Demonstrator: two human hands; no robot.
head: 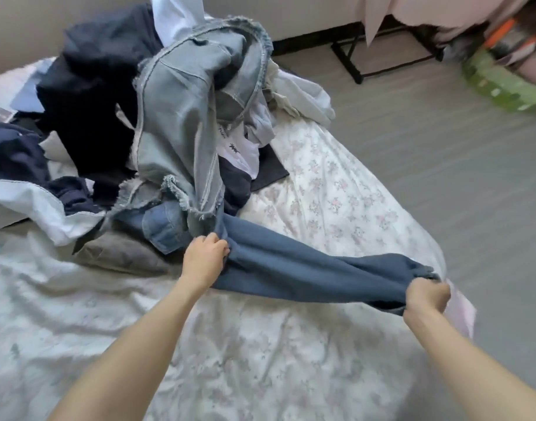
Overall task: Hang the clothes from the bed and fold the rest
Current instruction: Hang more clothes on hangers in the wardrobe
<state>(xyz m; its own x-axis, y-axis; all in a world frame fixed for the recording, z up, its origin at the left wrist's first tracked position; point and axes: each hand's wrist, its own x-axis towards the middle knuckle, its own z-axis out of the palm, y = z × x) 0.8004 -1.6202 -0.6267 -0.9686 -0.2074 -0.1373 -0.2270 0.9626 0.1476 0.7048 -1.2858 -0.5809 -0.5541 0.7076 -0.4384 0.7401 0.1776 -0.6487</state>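
A dark blue pair of jeans stretches across the floral bedsheet. My left hand grips the jeans near their middle, at the foot of the clothes pile. My right hand holds the frayed leg end in a fist near the bed's right edge. Behind lies a heap of clothes: a pale frayed denim jacket on top, navy garments, white shirts and a grey piece. The jeans' far end runs under the pile, out of sight.
Grey floor runs to the right of the bed. A black metal rack base stands at the back by the wall, with pink cloth hanging above. A green container and clutter sit at the far right.
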